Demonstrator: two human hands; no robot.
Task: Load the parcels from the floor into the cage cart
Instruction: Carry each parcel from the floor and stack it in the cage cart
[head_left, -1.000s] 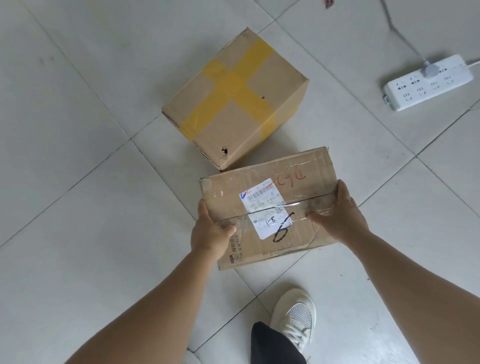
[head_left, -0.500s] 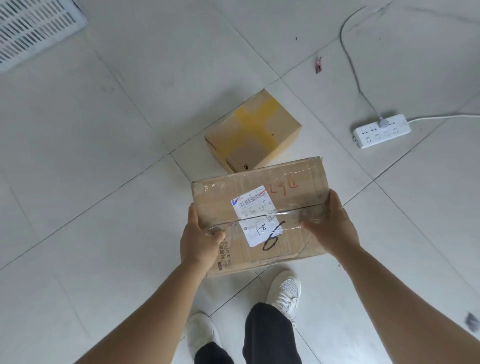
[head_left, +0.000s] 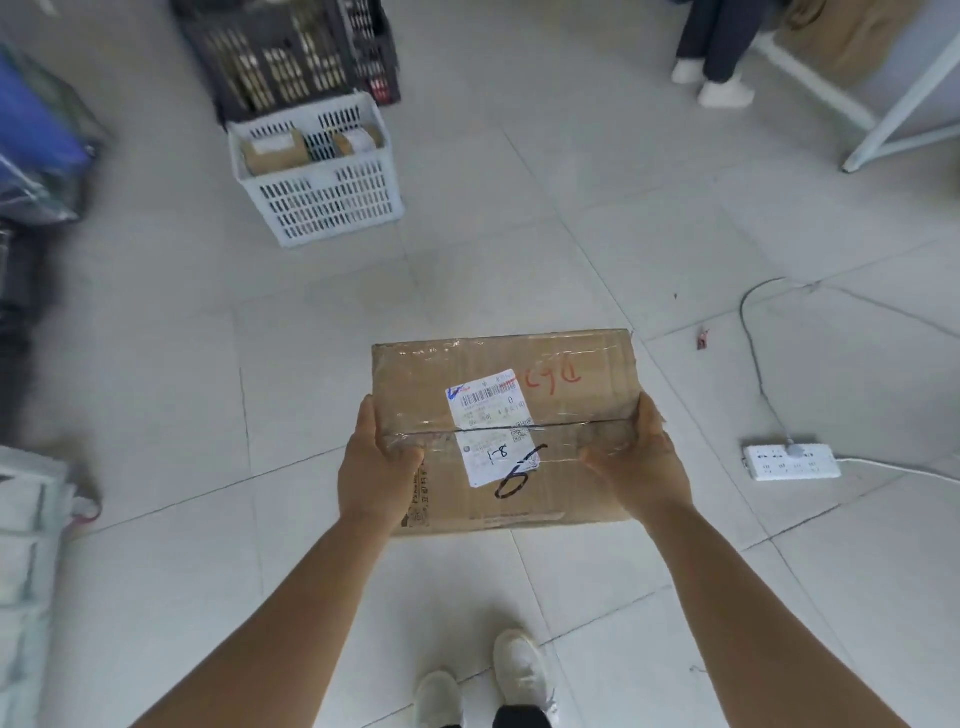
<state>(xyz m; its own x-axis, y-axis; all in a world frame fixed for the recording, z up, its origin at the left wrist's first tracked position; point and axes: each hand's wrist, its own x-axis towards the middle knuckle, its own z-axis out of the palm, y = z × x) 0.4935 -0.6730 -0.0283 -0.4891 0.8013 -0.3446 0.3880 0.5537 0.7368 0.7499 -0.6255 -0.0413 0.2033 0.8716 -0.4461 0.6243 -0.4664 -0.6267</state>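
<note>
Carry step in hand. The parcel (head_left: 501, 431) is held clear of the floor (head_left: 156, 374), left hand (head_left: 376, 465) and right hand (head_left: 636, 462) gripping opposite ends. Ahead of both hands stands a white crate (head_left: 317, 192); next move, by judgement: walk forward, lower it in level.

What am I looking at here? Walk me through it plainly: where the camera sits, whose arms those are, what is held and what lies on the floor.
There is no machine. The camera is worn on a person's head and looks forward and down, so the arms are the person's own. The left hand and right hand grip opposite sides of a cardboard parcel with a white shipping label, held up off the tiled floor. The person's white shoes show below. On the floor ahead stands a white plastic basket holding small parcels, with a dark crate behind it. A white power strip lies to the right. Another person's legs stand at the top.
</note>
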